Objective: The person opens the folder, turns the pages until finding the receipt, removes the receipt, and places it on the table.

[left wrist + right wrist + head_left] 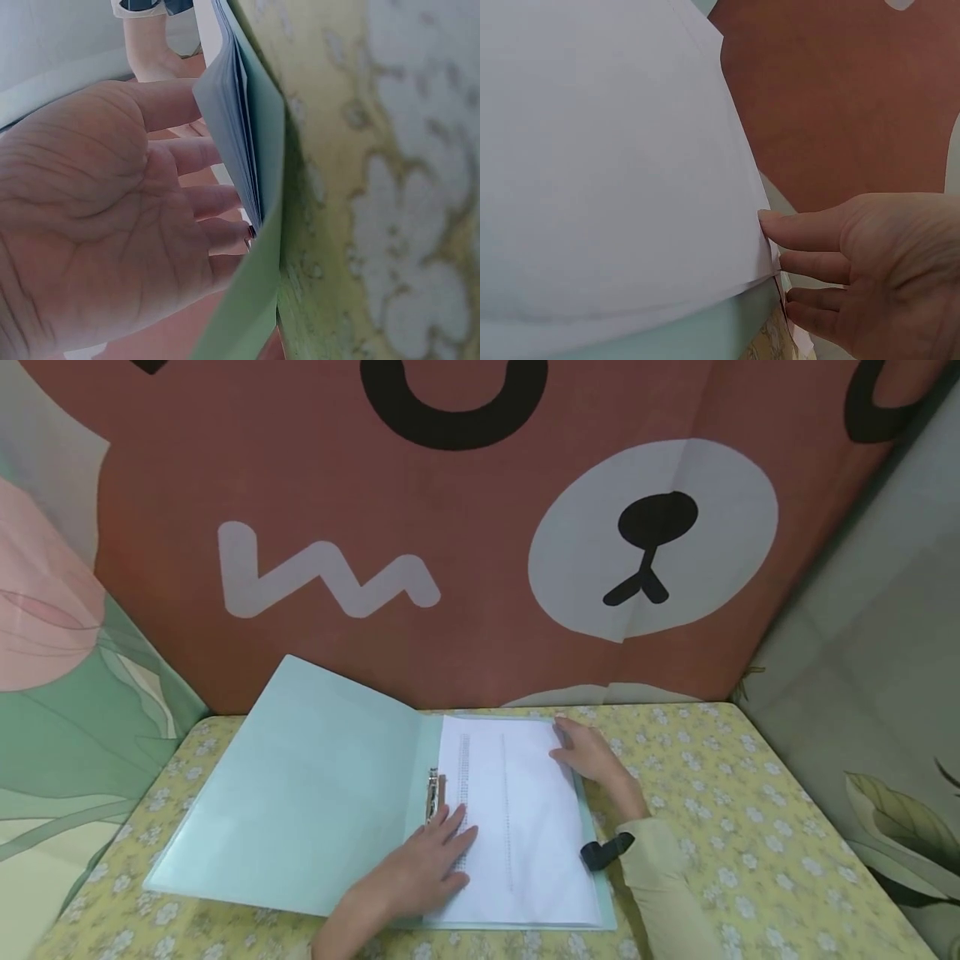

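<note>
"Folder (300,793)! Where is it?"

"In the lower middle of the frame, but let's go from big to small. The biggest thing is the red-brown wall (487,527). It fills most of the top and has a big bear nose and mouth on it."

"What is under that?"

"A yellow table (697,827) with white flowers all over. The light blue folder lies open on it, with its cover turned to the left."

"What is inside?"

"White paper (540,827), on the right half. The left wrist view shows lots of sheets in a pile. Two thin lines of tiny print run down the top one."

"Who is touching it?"

"A person with a pale sleeve (667,893), at the bottom right. The left hand (420,868) has its fingers spread out over the left side of the paper. The right hand (588,752) is at the top right corner, and its thumb and fingers touch the paper there."

"Does it pinch the paper?"

"I can't tell."

"Any little things?"

"A black thing (606,852) at the end of the sleeve. Then a shiny metal clip (432,793) in the folder's middle, near the left fingertips."
</note>
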Demonstrator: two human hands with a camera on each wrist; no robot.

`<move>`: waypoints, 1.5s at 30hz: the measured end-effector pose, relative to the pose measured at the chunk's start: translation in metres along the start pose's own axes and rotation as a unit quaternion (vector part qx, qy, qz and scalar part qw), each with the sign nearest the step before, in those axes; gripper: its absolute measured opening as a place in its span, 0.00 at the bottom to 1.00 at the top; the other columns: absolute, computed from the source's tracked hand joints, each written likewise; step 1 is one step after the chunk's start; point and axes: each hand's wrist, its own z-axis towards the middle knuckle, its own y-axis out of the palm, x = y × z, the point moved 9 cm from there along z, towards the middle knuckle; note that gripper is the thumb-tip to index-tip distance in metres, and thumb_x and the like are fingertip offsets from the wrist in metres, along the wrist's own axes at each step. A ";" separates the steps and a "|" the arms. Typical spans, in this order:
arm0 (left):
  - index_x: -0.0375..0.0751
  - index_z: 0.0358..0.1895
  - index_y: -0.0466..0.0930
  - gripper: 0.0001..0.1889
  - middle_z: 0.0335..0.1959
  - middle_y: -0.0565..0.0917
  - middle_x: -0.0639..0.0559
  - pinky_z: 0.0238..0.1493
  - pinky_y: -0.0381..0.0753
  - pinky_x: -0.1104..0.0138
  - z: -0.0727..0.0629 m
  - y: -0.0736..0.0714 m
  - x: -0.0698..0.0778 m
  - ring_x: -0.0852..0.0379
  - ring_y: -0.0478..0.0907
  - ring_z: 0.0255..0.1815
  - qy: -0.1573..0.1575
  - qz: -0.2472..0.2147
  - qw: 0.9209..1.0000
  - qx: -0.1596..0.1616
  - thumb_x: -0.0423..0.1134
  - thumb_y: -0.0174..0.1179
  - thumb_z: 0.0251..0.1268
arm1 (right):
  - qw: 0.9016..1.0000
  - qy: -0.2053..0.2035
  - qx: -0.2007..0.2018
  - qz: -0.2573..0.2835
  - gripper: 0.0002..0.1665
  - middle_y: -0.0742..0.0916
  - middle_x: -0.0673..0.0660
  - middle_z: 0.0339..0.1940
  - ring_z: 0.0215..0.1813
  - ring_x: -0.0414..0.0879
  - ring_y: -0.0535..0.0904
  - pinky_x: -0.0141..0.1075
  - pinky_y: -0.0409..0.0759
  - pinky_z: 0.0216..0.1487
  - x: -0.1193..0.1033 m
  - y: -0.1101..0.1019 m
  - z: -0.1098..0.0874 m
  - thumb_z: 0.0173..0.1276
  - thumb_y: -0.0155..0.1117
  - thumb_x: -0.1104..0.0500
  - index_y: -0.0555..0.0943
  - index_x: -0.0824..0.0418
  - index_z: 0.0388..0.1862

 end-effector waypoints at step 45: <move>0.44 0.79 0.67 0.31 0.84 0.55 0.44 0.76 0.60 0.42 0.002 0.003 -0.003 0.41 0.48 0.84 -0.009 -0.008 1.000 -0.012 0.49 0.58 0.77 | 0.940 0.129 0.124 0.291 0.26 0.84 0.69 0.61 0.54 0.52 0.84 0.32 0.83 0.49 0.013 -0.031 -0.003 0.75 0.64 0.64 0.76 0.72 0.69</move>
